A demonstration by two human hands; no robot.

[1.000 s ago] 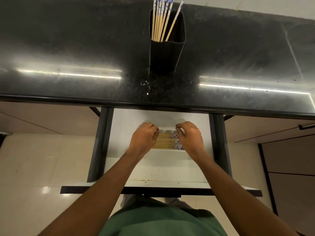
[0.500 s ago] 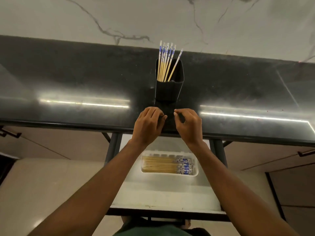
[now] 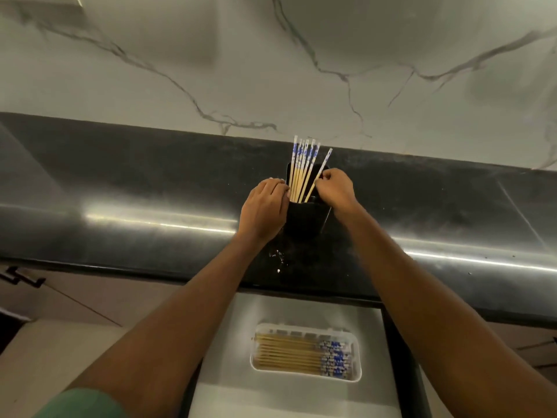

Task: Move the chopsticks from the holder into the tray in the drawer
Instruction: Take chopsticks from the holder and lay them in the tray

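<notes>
The dark counter (image 3: 120,188) has a black holder (image 3: 306,217) on it, and both hands are at its top. The white tray (image 3: 355,376) in the open drawer (image 3: 229,342) sits well below the hands and already has many sticks lying flat. The left hand (image 3: 265,211) curls beside the upright chopsticks (image 3: 301,167); whether it holds any is unclear. The right hand (image 3: 337,190) pinches one leaning chopstick (image 3: 323,164), which points up and away, so I think it lifts straight up next.
</notes>
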